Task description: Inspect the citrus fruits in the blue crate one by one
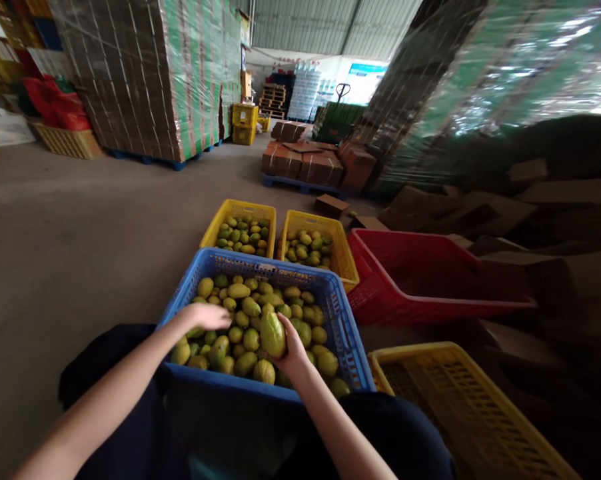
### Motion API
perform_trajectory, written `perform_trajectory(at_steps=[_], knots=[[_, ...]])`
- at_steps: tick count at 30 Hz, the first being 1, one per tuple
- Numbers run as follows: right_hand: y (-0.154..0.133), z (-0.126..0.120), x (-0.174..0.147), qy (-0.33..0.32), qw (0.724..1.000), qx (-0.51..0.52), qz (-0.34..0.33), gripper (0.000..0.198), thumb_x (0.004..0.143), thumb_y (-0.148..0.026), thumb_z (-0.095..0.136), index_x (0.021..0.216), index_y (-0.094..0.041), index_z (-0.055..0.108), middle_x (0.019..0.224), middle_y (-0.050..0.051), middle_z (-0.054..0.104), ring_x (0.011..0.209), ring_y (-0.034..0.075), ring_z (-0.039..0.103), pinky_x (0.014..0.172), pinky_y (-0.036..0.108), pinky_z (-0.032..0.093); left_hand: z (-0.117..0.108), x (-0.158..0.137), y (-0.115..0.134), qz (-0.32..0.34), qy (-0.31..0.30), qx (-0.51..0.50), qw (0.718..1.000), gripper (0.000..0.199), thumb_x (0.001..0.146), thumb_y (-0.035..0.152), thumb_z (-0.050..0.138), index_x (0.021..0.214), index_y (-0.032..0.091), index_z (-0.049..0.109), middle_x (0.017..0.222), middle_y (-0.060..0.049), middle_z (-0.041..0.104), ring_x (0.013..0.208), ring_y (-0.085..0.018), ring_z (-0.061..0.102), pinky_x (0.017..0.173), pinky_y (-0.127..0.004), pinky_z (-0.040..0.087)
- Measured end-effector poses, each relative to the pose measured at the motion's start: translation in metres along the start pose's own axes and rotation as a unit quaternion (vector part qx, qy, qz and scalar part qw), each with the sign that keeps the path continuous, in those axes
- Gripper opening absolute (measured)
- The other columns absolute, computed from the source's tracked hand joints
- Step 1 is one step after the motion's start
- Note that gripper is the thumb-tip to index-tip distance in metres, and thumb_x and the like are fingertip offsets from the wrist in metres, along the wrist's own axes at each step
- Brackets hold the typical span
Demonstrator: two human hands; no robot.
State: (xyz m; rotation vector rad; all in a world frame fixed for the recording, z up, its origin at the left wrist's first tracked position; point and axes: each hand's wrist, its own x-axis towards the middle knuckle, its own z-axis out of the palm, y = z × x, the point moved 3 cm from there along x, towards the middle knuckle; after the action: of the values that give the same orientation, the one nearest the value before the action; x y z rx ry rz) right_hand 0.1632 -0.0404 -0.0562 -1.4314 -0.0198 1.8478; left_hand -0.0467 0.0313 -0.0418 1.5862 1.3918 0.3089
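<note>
My right hand [291,348] is closed around a large green-yellow lemon [273,335], held upright above the fruit. Below it, a blue crate [348,333] between my knees is filled with many smaller yellow-green lemons [251,340]. Over the left part of this crate, my left hand [208,316] is stretched out palm down, slightly blurred, close above the lemons. Its fingers look extended, and no fruit shows in them. Part of the lemon's right side is hidden by my right fingers.
Two yellow crates, a left one [211,230] and a right one [348,250], hold lemons behind the blue crate. A red crate [380,280] stands to the right, with a yellow crate [445,400] nearer. Flattened cardboard [480,213] lies at right; wrapped pallet stacks [130,80] stand behind.
</note>
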Motion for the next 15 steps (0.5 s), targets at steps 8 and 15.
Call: perform_trajectory(at_steps=[8,15], knots=[[0.052,-0.005,0.017,-0.039,0.989,-0.093,0.112,0.037,0.092,-0.049,0.054,0.098,-0.014,0.064,0.061,0.005,0.068,0.047,0.020,0.064,0.037,0.024,0.045,0.008,-0.009,0.002,0.062,-0.041,0.282,0.956,0.045,0.087,0.041,0.055,0.124,0.021,0.067,0.132,-0.017,0.065,0.119,-0.034,0.062,0.101,-0.041,0.043],[0.057,-0.012,0.016,0.001,0.988,-0.090,0.129,0.034,0.093,-0.044,0.052,0.096,-0.012,0.063,0.058,0.007,0.066,0.043,0.023,0.063,0.033,0.026,0.042,-0.002,-0.011,-0.011,0.027,-0.042,0.340,0.939,0.035,0.082,0.034,0.059,0.109,0.016,0.073,0.111,-0.021,0.073,0.105,-0.037,0.068,0.089,-0.044,0.049]])
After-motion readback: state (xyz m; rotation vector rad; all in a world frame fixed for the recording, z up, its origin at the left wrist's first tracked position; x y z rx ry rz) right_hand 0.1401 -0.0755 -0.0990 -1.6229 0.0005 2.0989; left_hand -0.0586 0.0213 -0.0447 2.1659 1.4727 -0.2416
